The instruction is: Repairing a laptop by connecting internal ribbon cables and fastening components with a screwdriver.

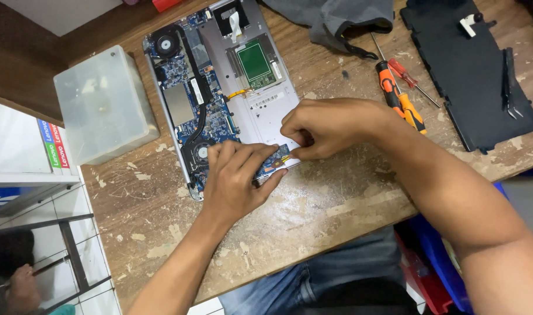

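Scuffed wooden surface (313, 210), paint flaking everywhere. Opened laptop (220, 87) lies near the far-left corner, long axis running away from the near edge, and its small blue board (276, 158) sits at the end closest to me. Left hand (237, 178) presses fingers down on that board; right hand (322, 127) pinches something tiny at its right side, can't tell what. Orange screwdriver (401, 98) lies just right, black cover (471, 70) toward the far-right corner.

Bright, even overhead light, soft short shadows under both hands on the worn, paint-flecked wooden table (336, 204), mild glare on the translucent plastic box (105, 105), centre sharp, right forearm at the near edge soft, slight wide-angle bend at corners
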